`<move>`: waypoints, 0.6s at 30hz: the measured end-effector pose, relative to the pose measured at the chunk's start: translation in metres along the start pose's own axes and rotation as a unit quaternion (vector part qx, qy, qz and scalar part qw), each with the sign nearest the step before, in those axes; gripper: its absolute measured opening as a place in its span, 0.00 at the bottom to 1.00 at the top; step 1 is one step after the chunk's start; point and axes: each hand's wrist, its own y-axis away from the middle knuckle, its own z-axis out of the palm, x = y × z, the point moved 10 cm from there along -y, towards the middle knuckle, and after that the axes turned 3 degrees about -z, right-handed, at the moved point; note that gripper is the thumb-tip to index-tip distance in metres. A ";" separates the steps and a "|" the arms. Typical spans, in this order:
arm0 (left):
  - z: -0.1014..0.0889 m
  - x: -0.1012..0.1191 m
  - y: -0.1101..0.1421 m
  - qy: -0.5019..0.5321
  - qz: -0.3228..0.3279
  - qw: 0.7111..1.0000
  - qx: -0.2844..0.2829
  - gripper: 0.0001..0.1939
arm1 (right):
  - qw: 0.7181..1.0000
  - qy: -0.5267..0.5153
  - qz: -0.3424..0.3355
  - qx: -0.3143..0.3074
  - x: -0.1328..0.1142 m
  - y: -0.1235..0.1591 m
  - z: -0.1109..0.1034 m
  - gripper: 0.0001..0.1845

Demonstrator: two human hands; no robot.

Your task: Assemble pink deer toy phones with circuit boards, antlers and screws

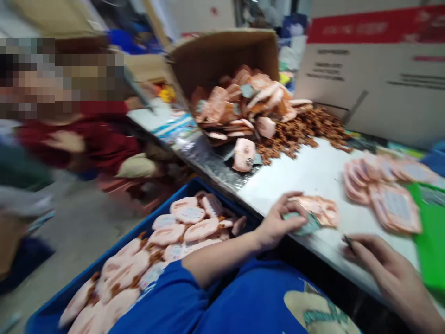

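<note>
My left hand is closed at the table's near edge on a flat pink fabric piece with a greyish-teal backing. The piece lies partly on the white tabletop. To the right, my right hand pinches a small dark object, too blurred to name, a short way from the pink piece. Below my left forearm, a blue bin holds many puffy pink pieces with brown bits attached. Several flat pink pieces lie in overlapping rows on the right.
A tipped cardboard box spills pink pieces beside a heap of small brown pieces. A printed carton stands behind. Something bright green lies at the right edge. A person in a dark red top sits at left.
</note>
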 end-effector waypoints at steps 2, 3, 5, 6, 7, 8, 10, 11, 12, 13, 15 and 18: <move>-0.004 0.010 -0.005 -0.034 0.007 0.999 0.004 0.32 | 1.000 -0.013 0.019 0.022 -0.012 -0.003 -0.005 0.11; -0.007 0.016 -0.008 -0.052 0.022 0.998 0.011 0.31 | 0.999 0.014 0.006 0.030 -0.020 -0.008 -0.008 0.12; -0.009 0.023 -0.012 -0.095 0.044 0.994 0.017 0.28 | 0.993 0.088 -0.048 0.053 -0.036 -0.019 -0.017 0.11; -0.010 0.027 -0.012 -0.115 0.059 0.991 0.023 0.27 | 0.986 0.129 -0.082 0.062 -0.044 -0.023 -0.019 0.10; -0.011 0.031 -0.012 -0.134 0.075 0.988 0.030 0.26 | 0.977 0.167 -0.117 0.067 -0.050 -0.027 -0.019 0.09; -0.011 0.034 -0.012 -0.151 0.092 0.983 0.040 0.25 | 0.965 0.202 -0.150 0.071 -0.055 -0.031 -0.018 0.08; -0.013 0.040 -0.012 -0.182 0.118 0.974 0.063 0.24 | 0.939 0.266 -0.202 0.075 -0.062 -0.038 -0.014 0.08; -0.015 0.043 -0.014 -0.195 0.125 0.970 0.075 0.24 | 0.928 0.293 -0.218 0.073 -0.063 -0.043 -0.012 0.09; -0.016 0.044 -0.016 -0.205 0.130 0.966 0.086 0.23 | 0.918 0.315 -0.229 0.069 -0.063 -0.049 -0.009 0.09; -0.018 0.045 -0.018 -0.213 0.132 0.963 0.094 0.23 | 0.912 0.332 -0.232 0.061 -0.062 -0.055 -0.007 0.10; -0.021 0.047 -0.025 -0.222 0.133 0.960 0.111 0.23 | 0.910 0.348 -0.223 0.034 -0.057 -0.066 -0.002 0.10; -0.025 0.047 -0.033 -0.219 0.129 0.958 0.130 0.22 | 0.911 0.353 -0.215 -0.001 -0.053 -0.075 0.004 0.11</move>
